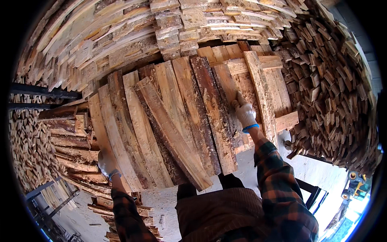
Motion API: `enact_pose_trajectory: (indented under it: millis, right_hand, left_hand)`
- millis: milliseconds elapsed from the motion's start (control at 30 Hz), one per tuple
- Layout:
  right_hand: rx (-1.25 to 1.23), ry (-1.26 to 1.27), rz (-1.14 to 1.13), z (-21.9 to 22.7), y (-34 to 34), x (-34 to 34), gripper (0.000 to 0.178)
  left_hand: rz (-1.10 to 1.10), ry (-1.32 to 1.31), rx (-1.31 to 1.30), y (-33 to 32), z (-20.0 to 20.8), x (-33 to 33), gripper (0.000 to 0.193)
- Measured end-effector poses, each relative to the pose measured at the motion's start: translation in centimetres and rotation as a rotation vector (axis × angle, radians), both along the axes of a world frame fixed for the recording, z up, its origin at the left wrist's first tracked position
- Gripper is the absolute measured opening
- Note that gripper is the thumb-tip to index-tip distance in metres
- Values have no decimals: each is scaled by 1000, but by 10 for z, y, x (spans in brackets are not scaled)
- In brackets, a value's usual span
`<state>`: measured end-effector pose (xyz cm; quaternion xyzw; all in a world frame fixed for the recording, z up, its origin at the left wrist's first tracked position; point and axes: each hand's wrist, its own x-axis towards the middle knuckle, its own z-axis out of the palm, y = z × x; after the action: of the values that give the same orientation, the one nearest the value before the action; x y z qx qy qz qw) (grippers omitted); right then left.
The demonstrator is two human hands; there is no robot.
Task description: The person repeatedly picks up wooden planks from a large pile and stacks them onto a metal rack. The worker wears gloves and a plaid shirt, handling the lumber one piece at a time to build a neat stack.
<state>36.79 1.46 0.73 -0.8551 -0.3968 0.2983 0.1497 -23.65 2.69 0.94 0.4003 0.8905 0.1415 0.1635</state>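
Note:
A row of rough sawn boards [163, 137] lies side by side before me, some edged with dark bark. One loose board [173, 131] rests slantwise on top of them. My left hand [107, 164], in a white knit glove, is against the outer edge of the leftmost board [105, 129]; its fingers are mostly hidden. At the row's other end my right hand [246, 115], also gloved with a blue cuff, has its fingers bent onto the edge of the rightmost board [226, 82]. Beside it a narrow plank [260, 88] lies lengthwise over short crosspieces [287, 121].
Stacked boards [177, 24] rise behind the row. A tall pile of split wood [326, 88] stands at the right, more wood [30, 141] at the far left. Bark-edged slabs [74, 141] lie by my left hand. A dark metal frame [312, 193] stands on the pale floor.

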Motion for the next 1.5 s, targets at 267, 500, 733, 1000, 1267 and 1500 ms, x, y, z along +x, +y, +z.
enact_pose_trajectory:
  millis: [267, 500, 733, 1000, 1267, 1500]
  right_hand:
    - [60, -429, 169, 29, -59, 115, 103]
    - [-185, -304, 149, 30, -43, 96, 100]
    - [203, -10, 63, 3, 1, 53, 49]
    - [570, 803, -124, -5, 20, 51, 43]
    - [327, 571, -10, 69, -32, 83, 52]
    - [184, 557, 561, 102, -30, -29, 56]
  left_hand:
    - [-91, 312, 92, -7, 3, 71, 67]
    - [-556, -68, 259, -36, -8, 282, 90]
    - [-313, 461, 82, -32, -46, 298, 110]
    - [-253, -217, 186, -45, -38, 301, 94]
    - [-37, -828, 559, -58, 90, 283, 86]
    - [711, -1638, 1202, -279, -31, 170, 72]
